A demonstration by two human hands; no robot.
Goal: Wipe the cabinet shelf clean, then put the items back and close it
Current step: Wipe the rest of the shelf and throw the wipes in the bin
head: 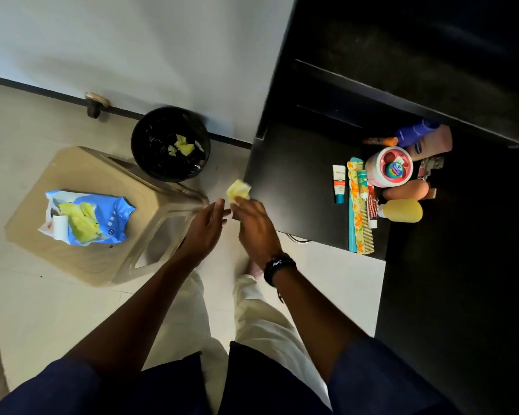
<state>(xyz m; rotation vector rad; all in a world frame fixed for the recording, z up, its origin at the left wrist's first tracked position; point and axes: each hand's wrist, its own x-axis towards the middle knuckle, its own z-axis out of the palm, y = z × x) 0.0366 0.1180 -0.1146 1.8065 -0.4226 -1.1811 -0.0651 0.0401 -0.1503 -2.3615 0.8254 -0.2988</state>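
Black cabinet shelf [294,175] carries toiletries [390,166] crowded at its right; right hand [256,226] pinches a crumpled yellow wipe [238,190] at the front-left corner, left hand [204,229] straight-fingered and empty beside it; advise flattening the wipe and sweeping toward that edge.

the left half of the black shelf [294,175] lies bare from front edge to back, open to reach from the floor side. its right half is crowded: a small tube [339,184], a long comb [360,211], a round jar [388,166], a yellow bottle [402,211] and a blue bottle [414,133] sit close together, the blue one tucked under the upper board [402,94]. the open-mouthed bin [138,154] stands just left of the shelf corner, beside the stool [102,259]. the gap between stool and shelf holds the left hand [206,227] and the right hand [253,227], which pinches a yellow wipe [238,190]. a wipes pack [114,217] covers part of the stool top.
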